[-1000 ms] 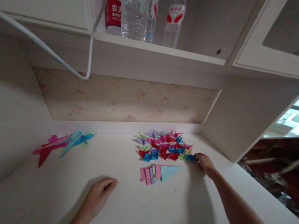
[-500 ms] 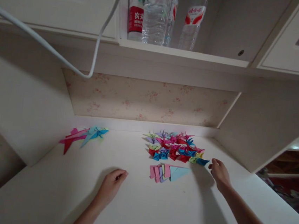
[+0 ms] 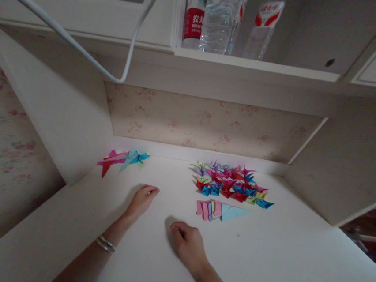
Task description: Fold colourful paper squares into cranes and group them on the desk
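My left hand point(image 3: 142, 201) rests low over the white tabletop, fingers curled closed, with nothing showing in them. It is nearest to a small pile of flat folded papers point(image 3: 128, 161) in pink, red and light blue at the back left. My right hand point(image 3: 188, 245) is also closed, thumb against the curled fingers, and no object is visible in it. Beyond it lies an overlapping row of pink, purple and green folded paper pieces point(image 3: 208, 210), with a light blue pointed one point(image 3: 232, 212) at its right end. Behind these stand several rows of colourful origami cranes point(image 3: 230, 183), a blue crane point(image 3: 264, 204) at the front right corner.
The white table point(image 3: 272, 260) ends at a wallpapered back panel point(image 3: 190, 119) between side boards. A shelf above holds plastic bottles point(image 3: 219, 20). A white cable point(image 3: 83, 51) hangs in front at the upper left.
My right hand has left the blue crane at the row's right end and moved left and nearer to me. My left hand has gone slightly farther forward. The view has shifted left.
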A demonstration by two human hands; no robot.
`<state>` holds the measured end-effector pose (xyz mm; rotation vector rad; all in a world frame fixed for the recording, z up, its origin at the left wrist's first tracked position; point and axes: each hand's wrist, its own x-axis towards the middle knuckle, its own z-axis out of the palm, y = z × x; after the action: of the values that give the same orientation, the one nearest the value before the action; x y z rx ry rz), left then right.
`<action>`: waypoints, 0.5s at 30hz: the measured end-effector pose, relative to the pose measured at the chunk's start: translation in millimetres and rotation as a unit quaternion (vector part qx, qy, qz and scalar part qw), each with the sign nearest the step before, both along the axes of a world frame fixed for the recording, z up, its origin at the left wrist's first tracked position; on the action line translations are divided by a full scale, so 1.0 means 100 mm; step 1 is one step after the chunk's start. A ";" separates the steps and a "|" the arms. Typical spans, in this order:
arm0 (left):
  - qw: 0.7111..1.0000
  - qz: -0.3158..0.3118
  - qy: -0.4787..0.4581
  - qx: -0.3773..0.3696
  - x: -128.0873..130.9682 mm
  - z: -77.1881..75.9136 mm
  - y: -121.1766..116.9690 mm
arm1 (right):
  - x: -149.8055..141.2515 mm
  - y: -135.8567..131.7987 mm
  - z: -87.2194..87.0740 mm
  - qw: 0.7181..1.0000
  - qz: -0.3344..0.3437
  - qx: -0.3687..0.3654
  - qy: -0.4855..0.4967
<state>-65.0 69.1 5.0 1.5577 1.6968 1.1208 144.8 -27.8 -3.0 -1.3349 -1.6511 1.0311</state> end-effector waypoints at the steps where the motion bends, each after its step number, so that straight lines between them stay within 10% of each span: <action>1: 0.999 0.001 0.045 0.002 -0.12 0.02 0.10 | -0.06 -0.01 0.00 0.999 0.008 0.031 -0.041; 7: 0.957 0.038 0.286 -0.021 -0.75 0.21 0.71 | -0.03 0.02 -0.02 0.996 0.026 0.044 -0.076; 15: 0.896 0.042 0.442 -0.031 -0.80 0.31 1.34 | 0.01 0.06 0.00 0.999 0.024 0.036 -0.032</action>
<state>-144.7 203.5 35.6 2.1415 2.3368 0.3523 145.9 -22.1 -3.0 -1.2990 -1.7592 0.9572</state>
